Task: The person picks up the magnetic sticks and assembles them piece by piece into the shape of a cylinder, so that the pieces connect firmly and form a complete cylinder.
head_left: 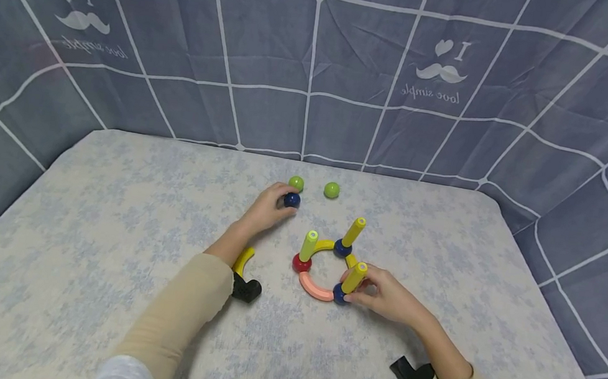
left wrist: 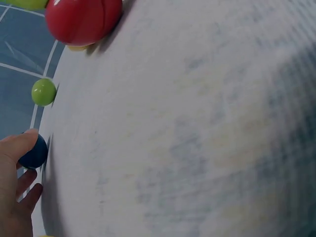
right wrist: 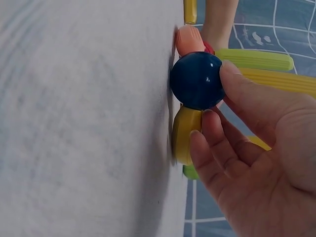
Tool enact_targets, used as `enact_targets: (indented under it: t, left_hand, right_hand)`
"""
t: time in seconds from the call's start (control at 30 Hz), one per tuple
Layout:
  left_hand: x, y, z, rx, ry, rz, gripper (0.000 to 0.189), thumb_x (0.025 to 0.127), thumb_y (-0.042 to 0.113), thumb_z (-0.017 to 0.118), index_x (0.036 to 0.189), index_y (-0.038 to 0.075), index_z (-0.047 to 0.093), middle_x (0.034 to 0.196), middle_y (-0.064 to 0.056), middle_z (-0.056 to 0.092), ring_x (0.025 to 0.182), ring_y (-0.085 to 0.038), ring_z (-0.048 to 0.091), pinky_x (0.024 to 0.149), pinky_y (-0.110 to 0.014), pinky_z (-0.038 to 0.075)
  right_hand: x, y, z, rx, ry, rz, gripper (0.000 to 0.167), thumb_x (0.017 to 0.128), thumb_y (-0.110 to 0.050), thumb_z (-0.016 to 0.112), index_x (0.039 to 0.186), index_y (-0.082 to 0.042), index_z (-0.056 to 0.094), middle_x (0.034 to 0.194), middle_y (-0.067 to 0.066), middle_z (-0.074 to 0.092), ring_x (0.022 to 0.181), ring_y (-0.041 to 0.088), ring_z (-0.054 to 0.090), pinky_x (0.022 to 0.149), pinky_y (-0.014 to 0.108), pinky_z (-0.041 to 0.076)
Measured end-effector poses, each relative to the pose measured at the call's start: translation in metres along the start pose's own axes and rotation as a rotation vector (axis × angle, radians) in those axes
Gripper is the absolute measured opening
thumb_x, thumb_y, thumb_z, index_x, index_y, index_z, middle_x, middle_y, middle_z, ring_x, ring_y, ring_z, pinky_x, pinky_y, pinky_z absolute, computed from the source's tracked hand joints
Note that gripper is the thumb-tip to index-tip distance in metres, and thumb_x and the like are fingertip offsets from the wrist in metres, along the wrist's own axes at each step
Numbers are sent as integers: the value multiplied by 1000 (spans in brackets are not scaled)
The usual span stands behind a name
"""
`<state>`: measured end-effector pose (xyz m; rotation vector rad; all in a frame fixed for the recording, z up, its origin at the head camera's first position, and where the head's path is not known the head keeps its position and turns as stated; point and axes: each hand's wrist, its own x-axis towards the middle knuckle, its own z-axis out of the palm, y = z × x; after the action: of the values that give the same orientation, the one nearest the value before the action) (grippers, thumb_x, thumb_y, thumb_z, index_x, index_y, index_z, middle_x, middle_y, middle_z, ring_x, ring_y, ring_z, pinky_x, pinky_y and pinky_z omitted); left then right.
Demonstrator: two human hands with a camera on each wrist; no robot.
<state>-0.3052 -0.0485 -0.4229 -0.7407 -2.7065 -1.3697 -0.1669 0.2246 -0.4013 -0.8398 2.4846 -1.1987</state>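
Note:
At the back of the table my left hand (head_left: 270, 206) holds a dark blue ball (head_left: 292, 200) between thumb and fingers, beside a green ball (head_left: 296, 182). My right hand (head_left: 386, 294) pinches another blue ball (right wrist: 197, 80) at the near right of a ring of toy pieces. That ball bears an upright yellow rod (head_left: 354, 278). The ring also has a red ball (head_left: 302, 263) with a light green rod (head_left: 309, 246), and a far blue ball (head_left: 342, 248) with a yellow rod (head_left: 354, 232). A pink curved piece (head_left: 316, 288) and yellow curved pieces (head_left: 324, 245) join the balls.
A second green ball (head_left: 331, 190) lies at the back. A loose yellow curved piece (head_left: 242, 261) is partly hidden by the left forearm. Black wrist mounts (head_left: 246, 289) stick out at both sleeves. Behind the table hangs a grey-blue checked curtain (head_left: 276, 36).

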Motion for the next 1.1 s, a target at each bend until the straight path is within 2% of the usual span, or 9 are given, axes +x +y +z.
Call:
enact_targets:
  t: [0.3, 0.5, 0.73, 0.93, 1.1]
  left_hand:
    - [-3, 0, 6, -28, 37, -49, 37, 86, 8, 63, 120, -2, 54, 120, -17, 51, 102, -27, 51, 87, -37, 45]
    - [-7, 7, 5, -104, 96, -40, 39, 86, 11, 64, 122, -1, 54, 118, -16, 52, 103, -27, 53, 89, -35, 46]
    - [-18, 35, 0, -250, 160, 25, 37, 85, 13, 65, 118, 1, 57, 115, -13, 55, 99, -25, 56, 87, -34, 48]
    - [-35, 63, -3, -396, 144, 85, 34, 84, 8, 66, 116, -1, 58, 112, -14, 55, 96, -25, 56, 85, -33, 48]
    - [-48, 81, -4, -499, 120, 152, 33, 84, 0, 63, 116, -7, 56, 112, -19, 54, 95, -24, 54, 85, -28, 48]
  right_hand:
    - [-1, -2, -1, -16, 17, 0, 26, 82, -20, 69, 104, -9, 61, 92, -2, 59, 71, 12, 49, 63, 23, 46]
    - [0, -1, -1, -19, 17, 4, 25, 81, -21, 69, 102, -11, 61, 93, -1, 60, 71, 11, 48, 61, 22, 44]
    - [-2, -4, -1, 22, 46, -10, 26, 81, -19, 69, 103, -9, 61, 98, 2, 63, 74, 12, 49, 63, 23, 44]
    - [-4, -8, -1, 67, 95, -17, 29, 81, -15, 69, 106, -3, 60, 100, 6, 64, 88, 9, 55, 75, 31, 48]
    - [-4, -8, -1, 112, 103, -38, 29, 82, -11, 67, 108, -1, 59, 101, 12, 64, 91, 10, 58, 79, 33, 50]
